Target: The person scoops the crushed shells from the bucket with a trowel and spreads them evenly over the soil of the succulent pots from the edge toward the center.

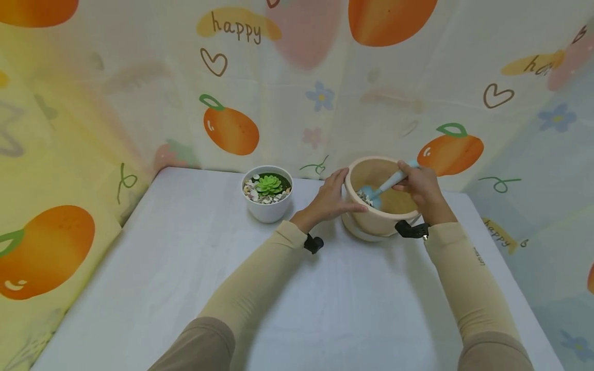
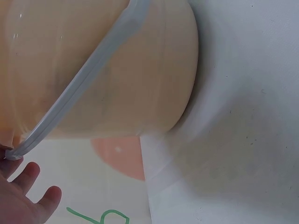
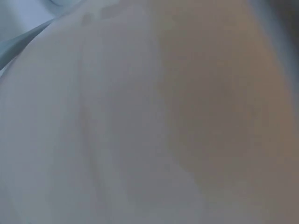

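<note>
A peach bucket (image 1: pixel 378 221) with a pale carrying handle (image 2: pixel 77 91) stands toward the table's back right. Around its left rim my left hand (image 1: pixel 327 201) grips, thumb along the near edge and fingers at the far side. In the left wrist view, that hand's fingertips show beside the handle's end. My right hand (image 1: pixel 423 188) is over the bucket's right side, holding a light blue toy shovel (image 1: pixel 392 181) by its handle. The shovel's scoop slants down inside the bucket, with small pale pebbles (image 1: pixel 364 196) at it. Blurred bucket wall (image 3: pixel 140 116) fills most of the right wrist view.
Left of the bucket stands a white pot (image 1: pixel 266 210) holding a green succulent (image 1: pixel 269 185) among pebbles. White cloth covers the table (image 1: pixel 325 309). A fruit-printed curtain (image 1: pixel 287 123) hangs close behind the table and along both sides.
</note>
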The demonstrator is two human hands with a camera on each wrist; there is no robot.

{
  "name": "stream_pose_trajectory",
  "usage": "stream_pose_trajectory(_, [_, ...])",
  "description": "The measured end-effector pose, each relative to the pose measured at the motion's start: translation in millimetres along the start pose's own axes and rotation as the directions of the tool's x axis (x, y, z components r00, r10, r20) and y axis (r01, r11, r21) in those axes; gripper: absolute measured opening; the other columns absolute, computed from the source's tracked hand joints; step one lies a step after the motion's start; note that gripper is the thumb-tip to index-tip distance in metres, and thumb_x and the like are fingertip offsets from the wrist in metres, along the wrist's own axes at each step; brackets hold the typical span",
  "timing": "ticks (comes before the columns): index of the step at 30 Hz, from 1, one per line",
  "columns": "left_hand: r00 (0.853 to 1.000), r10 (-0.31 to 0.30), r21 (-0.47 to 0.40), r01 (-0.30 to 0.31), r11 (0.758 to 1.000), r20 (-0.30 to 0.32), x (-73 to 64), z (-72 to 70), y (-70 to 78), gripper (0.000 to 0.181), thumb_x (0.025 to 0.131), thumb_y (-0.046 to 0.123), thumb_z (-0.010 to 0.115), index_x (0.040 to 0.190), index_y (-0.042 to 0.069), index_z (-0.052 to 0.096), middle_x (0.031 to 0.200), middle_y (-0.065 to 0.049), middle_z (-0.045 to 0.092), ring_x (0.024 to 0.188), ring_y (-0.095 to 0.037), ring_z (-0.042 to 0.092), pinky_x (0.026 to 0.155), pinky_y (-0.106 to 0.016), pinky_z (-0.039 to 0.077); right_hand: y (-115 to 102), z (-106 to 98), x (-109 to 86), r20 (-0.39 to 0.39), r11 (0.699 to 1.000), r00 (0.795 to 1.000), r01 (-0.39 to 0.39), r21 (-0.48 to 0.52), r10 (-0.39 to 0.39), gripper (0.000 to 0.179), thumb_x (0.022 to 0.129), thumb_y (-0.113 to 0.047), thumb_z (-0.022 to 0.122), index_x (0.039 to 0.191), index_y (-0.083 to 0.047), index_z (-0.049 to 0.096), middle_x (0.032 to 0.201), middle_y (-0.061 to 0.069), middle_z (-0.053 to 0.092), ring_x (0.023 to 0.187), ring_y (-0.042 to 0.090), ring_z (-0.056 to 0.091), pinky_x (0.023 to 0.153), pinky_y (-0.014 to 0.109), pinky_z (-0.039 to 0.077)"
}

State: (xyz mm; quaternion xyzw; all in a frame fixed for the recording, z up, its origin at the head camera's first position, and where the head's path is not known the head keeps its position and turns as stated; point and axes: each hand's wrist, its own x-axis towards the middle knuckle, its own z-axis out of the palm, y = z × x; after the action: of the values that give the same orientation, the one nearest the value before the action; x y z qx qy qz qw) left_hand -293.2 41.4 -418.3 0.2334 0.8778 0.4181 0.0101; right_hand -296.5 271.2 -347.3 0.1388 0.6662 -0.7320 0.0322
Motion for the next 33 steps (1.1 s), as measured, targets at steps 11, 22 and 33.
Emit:
stream_pose_trajectory(11, [1.0,0.007,0.001,-0.007,1.0,0.0,-0.9,-0.2,2.4,0.112,0.07,0.052,0.083,0.156,0.015,0.021,0.16,-0.009,0.025,0.147,-0.028,0.025,0.116,-0.054,0.028,-9.3,-9.3,-1.9,0.026,0.987,0.999,-0.042,0.156,0.039,0.019,0.094,-0.019,0.062,0.084,-0.002,0.061,0.062,0.006,0.067,0.06,0.016,0.071,0.058,0.031,0.059])
stream_pose_trajectory(22, [1.0,0.023,0.012,-0.023,1.0,-0.006,-1.2,-1.9,2.0,0.114,0.069,0.052,0.084,0.155,0.013,0.021,0.16,-0.01,0.025,0.147,-0.029,0.025,0.115,-0.053,0.031,-18.2,-28.9,3.0,0.08,0.931,0.987,-0.16,0.327,0.142,0.017,0.093,-0.02,0.061,0.084,-0.006,0.062,0.071,0.01,0.069,0.068,0.023,0.073,0.062,0.04,0.06])
stream_pose_trajectory(33, [1.0,0.018,0.007,-0.018,1.0,-0.004,-2.4,-1.9,3.9,0.113,0.07,0.051,0.084,0.156,0.012,0.02,0.161,-0.011,0.024,0.148,-0.03,0.024,0.117,-0.049,0.031,-19.1,-52.1,-1.9,0.084,0.868,0.977,-0.214,0.448,0.198,0.012,0.091,-0.018,0.065,0.101,-0.012,0.063,0.08,0.015,0.07,0.076,0.027,0.073,0.075,0.042,0.058])
